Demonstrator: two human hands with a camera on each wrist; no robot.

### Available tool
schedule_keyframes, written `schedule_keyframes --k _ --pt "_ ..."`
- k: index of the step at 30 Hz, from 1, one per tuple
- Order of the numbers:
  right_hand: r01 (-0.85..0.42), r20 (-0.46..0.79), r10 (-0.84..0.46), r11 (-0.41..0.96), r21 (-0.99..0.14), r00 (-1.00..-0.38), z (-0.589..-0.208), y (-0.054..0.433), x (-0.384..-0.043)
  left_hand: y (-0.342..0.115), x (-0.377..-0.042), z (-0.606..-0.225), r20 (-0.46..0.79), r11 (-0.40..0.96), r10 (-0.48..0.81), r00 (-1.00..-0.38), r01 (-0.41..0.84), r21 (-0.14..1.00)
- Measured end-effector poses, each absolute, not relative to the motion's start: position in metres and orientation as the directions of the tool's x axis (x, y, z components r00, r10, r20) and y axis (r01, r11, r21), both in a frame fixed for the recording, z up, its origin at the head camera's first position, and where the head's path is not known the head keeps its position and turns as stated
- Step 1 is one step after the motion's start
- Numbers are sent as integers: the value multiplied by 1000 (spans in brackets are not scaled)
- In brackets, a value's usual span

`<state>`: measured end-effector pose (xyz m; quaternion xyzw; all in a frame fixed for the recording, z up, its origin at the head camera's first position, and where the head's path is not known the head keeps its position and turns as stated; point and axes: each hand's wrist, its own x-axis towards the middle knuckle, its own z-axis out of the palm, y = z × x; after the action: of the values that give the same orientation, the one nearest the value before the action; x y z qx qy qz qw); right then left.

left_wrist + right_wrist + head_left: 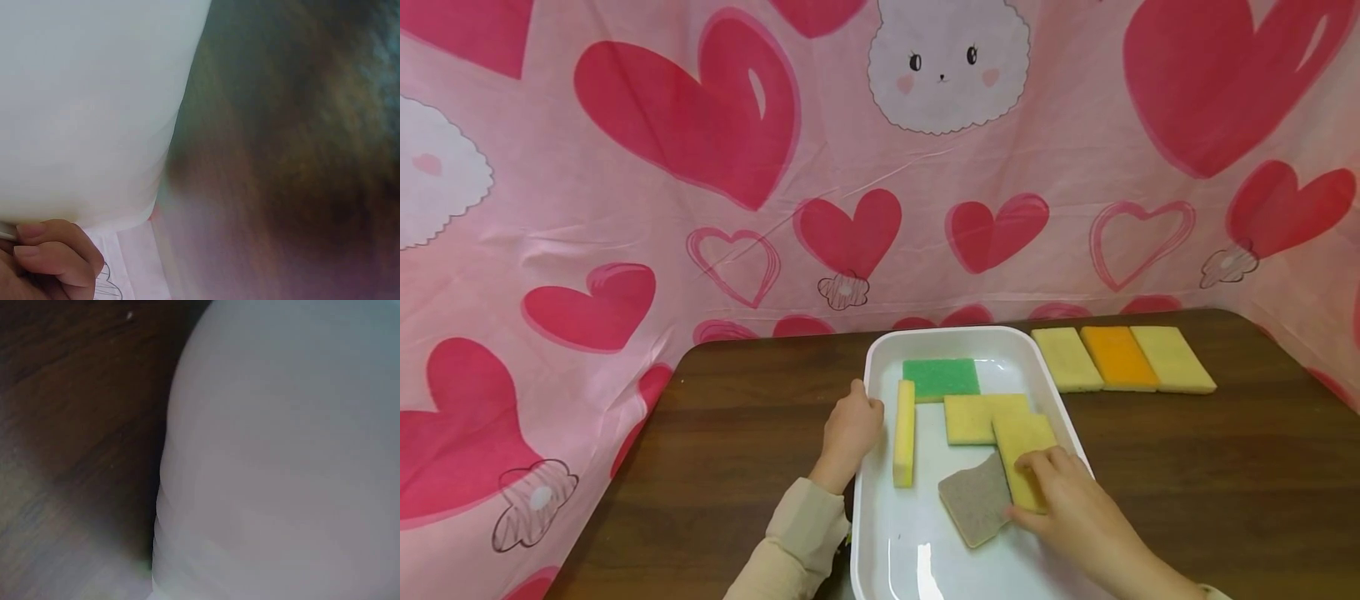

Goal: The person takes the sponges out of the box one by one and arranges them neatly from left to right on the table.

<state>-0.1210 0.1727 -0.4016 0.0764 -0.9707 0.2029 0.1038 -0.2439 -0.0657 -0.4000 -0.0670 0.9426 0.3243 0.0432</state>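
The yellow sponge (1024, 442) was inside the white tray (895, 533), on the right; from my remote station I saw the right hand (1071, 500) pinching it and the left hand (852, 427) gripping the tray's left edge.

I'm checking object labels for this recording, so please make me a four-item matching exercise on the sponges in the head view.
Things
1. Green-topped sponge
2. Orange sponge
3. Leftmost yellow sponge in the white tray
4. Grey-topped sponge

Places and states
A. Standing on its narrow side
B. Bordering, in this view, the yellow sponge held by the right hand
C. At the tray's far end
D. On the table, between two pale yellow sponges

Pairs: 1-C, 2-D, 3-A, 4-B
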Motion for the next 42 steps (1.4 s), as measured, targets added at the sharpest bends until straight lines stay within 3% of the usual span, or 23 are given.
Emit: schedule_keyframes --k 16,27,42 --pt "-225 289 -142 933 -280 -947 -408 170 -121 -65 -244 -399 -99 792 -89 -991 -131 596" --pt "-197 238 -121 925 -325 -964 -407 171 -123 -65 -244 -399 -97 792 -96 -991 -135 596" --pt "-185 313 -91 940 -286 -945 -397 168 -119 -65 -243 -398 -96 789 -100 -990 -137 598"
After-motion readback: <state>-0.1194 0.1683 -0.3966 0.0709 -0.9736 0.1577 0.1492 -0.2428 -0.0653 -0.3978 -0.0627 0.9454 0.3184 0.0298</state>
